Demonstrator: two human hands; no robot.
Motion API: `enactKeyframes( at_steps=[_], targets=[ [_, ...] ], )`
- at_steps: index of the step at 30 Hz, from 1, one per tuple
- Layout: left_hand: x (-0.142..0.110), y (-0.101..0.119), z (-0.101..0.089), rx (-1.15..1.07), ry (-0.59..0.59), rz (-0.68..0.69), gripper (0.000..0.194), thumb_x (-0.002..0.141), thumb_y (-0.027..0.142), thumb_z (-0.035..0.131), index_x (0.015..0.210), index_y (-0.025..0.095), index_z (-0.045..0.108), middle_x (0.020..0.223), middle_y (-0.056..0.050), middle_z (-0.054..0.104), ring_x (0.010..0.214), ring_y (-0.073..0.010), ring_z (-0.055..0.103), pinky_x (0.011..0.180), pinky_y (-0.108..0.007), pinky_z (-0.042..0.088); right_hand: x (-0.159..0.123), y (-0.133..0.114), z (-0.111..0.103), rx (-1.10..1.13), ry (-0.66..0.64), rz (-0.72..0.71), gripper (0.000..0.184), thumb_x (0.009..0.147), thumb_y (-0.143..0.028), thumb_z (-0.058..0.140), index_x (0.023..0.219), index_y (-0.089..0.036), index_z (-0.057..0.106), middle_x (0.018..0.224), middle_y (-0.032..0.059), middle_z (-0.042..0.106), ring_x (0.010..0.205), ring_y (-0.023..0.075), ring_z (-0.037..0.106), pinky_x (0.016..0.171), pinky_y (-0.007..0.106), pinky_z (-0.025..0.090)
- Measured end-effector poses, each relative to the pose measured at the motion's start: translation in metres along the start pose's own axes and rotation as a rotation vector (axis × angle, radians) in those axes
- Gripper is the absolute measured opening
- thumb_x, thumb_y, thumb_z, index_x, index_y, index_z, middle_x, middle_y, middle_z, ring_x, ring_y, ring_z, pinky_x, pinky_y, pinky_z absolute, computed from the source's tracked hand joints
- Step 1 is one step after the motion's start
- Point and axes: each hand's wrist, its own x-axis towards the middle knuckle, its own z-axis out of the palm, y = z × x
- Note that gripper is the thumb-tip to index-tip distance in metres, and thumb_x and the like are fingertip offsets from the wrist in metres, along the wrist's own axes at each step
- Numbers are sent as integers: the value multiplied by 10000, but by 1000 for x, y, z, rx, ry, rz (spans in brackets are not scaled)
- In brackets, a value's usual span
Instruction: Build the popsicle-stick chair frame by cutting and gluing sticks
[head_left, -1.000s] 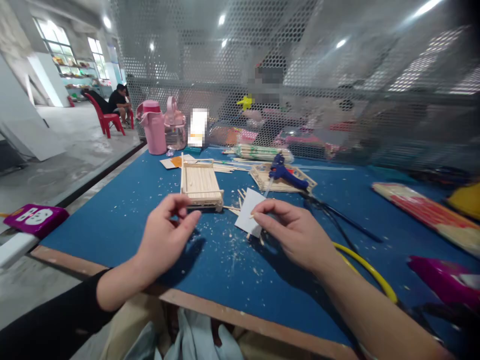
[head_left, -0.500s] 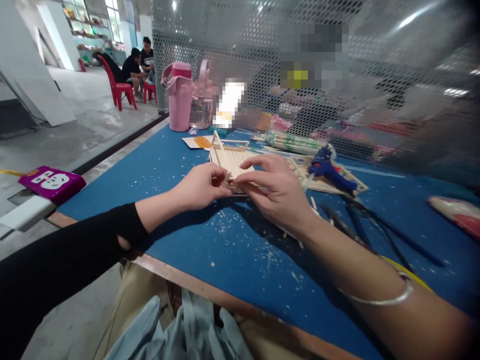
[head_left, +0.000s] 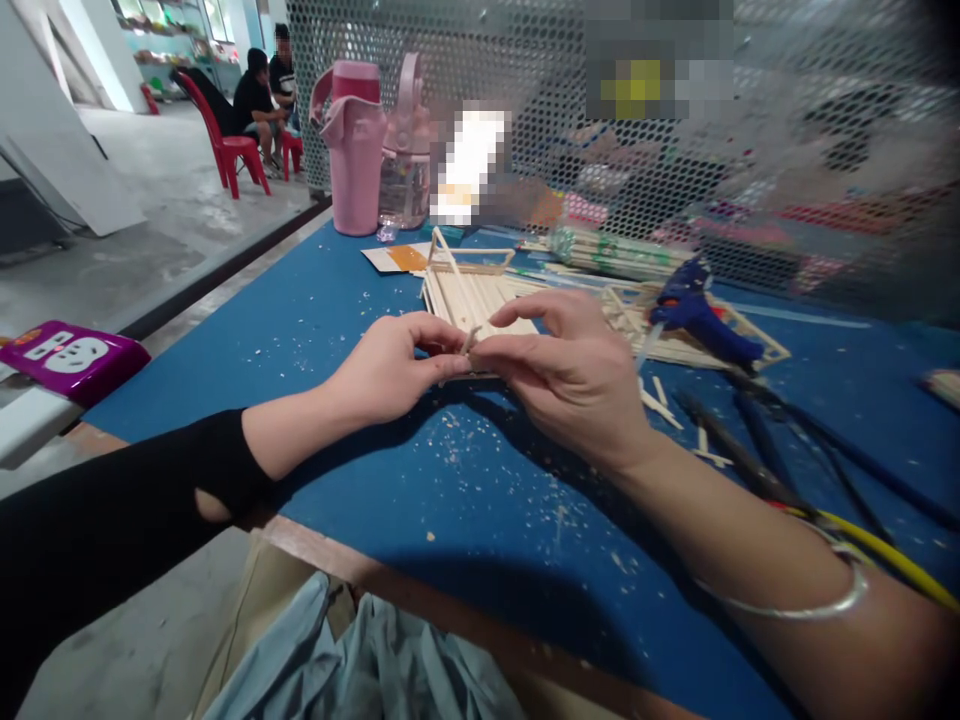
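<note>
Left hand (head_left: 394, 366) is pinching the stick frame (head_left: 491, 293) near its edge, apparently bracing it; the right hand (head_left: 574, 380) is adjoining, grip indeterminable.

Head-worn view, forward and down

**Perforated screen (head_left: 517, 50) backs a blue bench (head_left: 322, 290)**

The grey metal mesh rises along the bench's far edge, with blurred shapes showing through it. The near edge is a strip of bare, wood-coloured trim (head_left: 322, 553). Past the left edge spreads a grey floor (head_left: 172, 185), glossy in patches. Beyond the bench's far left corner stands a red chair (head_left: 236, 150); farther back are a white pillar (head_left: 124, 60), loaded shelves (head_left: 165, 45) and a bright window (head_left: 217, 18). Light is strongest on that side, dimmer toward the right edge.
</note>
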Motion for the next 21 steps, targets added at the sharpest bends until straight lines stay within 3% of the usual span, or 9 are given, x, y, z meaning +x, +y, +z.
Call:
enactKeyframes(
  at_steps=[8, 10, 15, 18, 21],
  targets=[
    [2, -2, -2, 70, -38, 83, 75, 794, 174, 633, 796, 115, 680, 786, -31, 671, 733, -126, 577, 710, -249, 440, 0, -2, 0, 49, -26, 55, 112, 851, -238, 566, 833, -263, 674, 911, 52, 663, 875, 206, 591, 757, 378, 469],
    [5, -4, -3, 65, -56, 105, 82, 791, 190, 636, 783, 117, 673, 751, -22, 655, 697, -123, 558, 678, -250, 429, 0, -5, -4, 134, -11, 141, 123, 825, -205, 568, 924, -253, 624, 923, 51, 655, 819, 193, 601, 725, 363, 480],
    [9, -8, -8, 48, -138, 193, 70, 792, 166, 617, 794, 114, 664, 773, -38, 642, 717, -127, 544, 680, -258, 417, 3, -19, -22, 369, -40, 459, 382, 731, -81, 504, 1081, -235, 500, 813, 13, 646, 652, 150, 585, 539, 284, 434],
    [8, -7, -8, 83, -145, 217, 81, 799, 175, 603, 797, 120, 662, 776, -39, 628, 711, -126, 534, 672, -262, 413, 11, -26, -30, 402, -125, 591, 402, 683, -115, 545, 1069, -213, 490, 770, 12, 644, 597, 149, 564, 531, 291, 430],
    [7, -5, -7, 120, -129, 214, 83, 796, 170, 599, 770, 121, 661, 749, -33, 613, 675, -117, 512, 645, -260, 403, 22, -28, -32, 312, -254, 624, 442, 659, -164, 611, 1086, -207, 502, 748, 8, 647, 626, 164, 589, 582, 304, 445]
  ],
)
